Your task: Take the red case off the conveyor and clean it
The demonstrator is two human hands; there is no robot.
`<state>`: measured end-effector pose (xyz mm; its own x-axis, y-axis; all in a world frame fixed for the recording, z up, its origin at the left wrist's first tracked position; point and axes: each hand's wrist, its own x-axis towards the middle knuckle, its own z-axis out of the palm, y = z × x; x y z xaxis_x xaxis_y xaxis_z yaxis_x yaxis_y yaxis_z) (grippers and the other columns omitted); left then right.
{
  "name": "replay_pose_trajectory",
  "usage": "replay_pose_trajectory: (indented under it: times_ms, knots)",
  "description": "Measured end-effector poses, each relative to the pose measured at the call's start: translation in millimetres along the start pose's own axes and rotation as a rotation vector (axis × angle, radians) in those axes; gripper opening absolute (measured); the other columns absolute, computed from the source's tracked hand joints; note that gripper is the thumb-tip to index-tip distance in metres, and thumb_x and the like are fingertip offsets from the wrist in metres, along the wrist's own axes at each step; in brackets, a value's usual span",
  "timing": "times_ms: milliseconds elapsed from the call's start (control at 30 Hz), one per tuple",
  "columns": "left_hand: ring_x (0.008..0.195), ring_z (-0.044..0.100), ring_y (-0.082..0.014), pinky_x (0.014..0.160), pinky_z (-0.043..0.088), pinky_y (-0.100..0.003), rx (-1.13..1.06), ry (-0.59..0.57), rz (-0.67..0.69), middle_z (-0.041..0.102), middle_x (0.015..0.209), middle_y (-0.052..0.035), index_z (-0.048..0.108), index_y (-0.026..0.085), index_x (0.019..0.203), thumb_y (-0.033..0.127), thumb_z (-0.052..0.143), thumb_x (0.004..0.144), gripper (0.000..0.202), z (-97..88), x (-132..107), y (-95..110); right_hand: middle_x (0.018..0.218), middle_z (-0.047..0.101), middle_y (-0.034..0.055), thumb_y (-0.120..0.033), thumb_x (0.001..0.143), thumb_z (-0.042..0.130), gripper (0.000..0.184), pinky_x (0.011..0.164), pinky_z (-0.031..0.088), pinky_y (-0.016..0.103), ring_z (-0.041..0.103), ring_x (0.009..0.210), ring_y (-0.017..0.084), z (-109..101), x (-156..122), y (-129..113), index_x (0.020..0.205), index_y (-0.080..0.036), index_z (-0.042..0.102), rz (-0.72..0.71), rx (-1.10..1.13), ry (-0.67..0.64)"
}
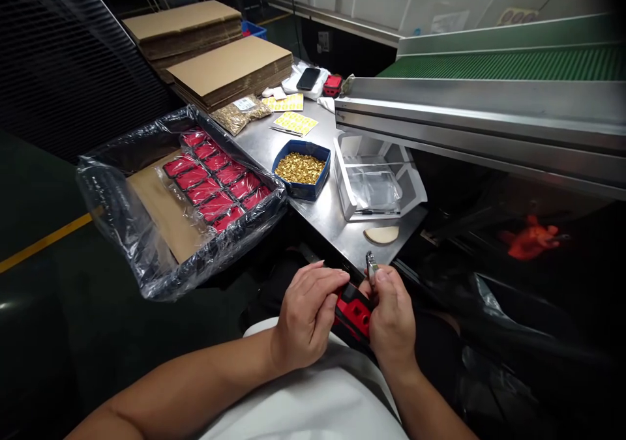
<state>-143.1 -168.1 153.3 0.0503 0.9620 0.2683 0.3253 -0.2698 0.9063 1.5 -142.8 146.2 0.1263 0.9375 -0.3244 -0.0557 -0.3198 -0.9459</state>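
Note:
In front of my lap is a red and black plastic housing (356,316), held between both hands. My left hand (310,309) curls its fingers over the housing's left side. My right hand (394,316) presses its palm side against the right of it and also grips a small silver nail clipper (372,264), which points up between thumb and fingers. The underside of the housing is hidden by my hands. Just beyond, on the metal table (323,221), lies a pale half-round piece (381,234).
A blue tray (317,189) holds small gold-coloured parts, beside a white bin (347,199) with clear bags. At left, a plastic-lined box (117,231) contains red wrapped units (218,182). Cardboard stacks (229,68), yellow sticker sheets (296,124), a phone (309,79) and a green conveyor (503,62) stand farther back.

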Motion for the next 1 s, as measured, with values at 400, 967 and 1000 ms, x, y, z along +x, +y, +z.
replay_pose_trajectory:
  times_ms: [400, 967, 1000]
  knots:
    - [0.11, 0.056, -0.0291, 0.101, 0.044, -0.038, 0.069, -0.148, -0.032, 0.058, 0.122, -0.0124, 0.05, 0.023, 0.136, 0.045, 0.088, 0.062, 0.086, 0.9, -0.2, -4.3, 0.057, 0.047, -0.0052, -0.061, 0.09, 0.048, 0.04, 0.051, 0.041, 0.024, 0.042, 0.053, 0.011, -4.8, 9.9, -4.5, 0.079, -0.022, 0.05, 0.076, -0.017, -0.092]
    - [0.104, 0.056, -0.0244, 0.094, 0.044, -0.035, -0.362, -0.277, -0.208, 0.058, 0.11, -0.0085, 0.057, 0.023, 0.111, 0.036, 0.079, 0.078, 0.042, -14.5, 1.7, -13.8, 0.085, 0.074, 0.0038, -0.053, 0.087, 0.058, 0.033, 0.076, 0.057, 0.032, 0.069, 0.076, 0.017, -30.9, 38.3, -1.0, 0.091, -0.021, 0.055, 0.081, 0.369, 0.007]
    - [0.102, 0.055, -0.0234, 0.093, 0.044, -0.034, -0.432, -0.248, -0.229, 0.056, 0.109, -0.0076, 0.056, 0.023, 0.107, 0.037, 0.08, 0.076, 0.042, -11.8, -0.9, -14.9, 0.087, 0.074, 0.0044, -0.054, 0.086, 0.06, 0.035, 0.075, 0.058, 0.032, 0.07, 0.078, 0.018, -30.8, 37.8, 3.7, 0.094, -0.02, 0.057, 0.132, 0.412, 0.005]
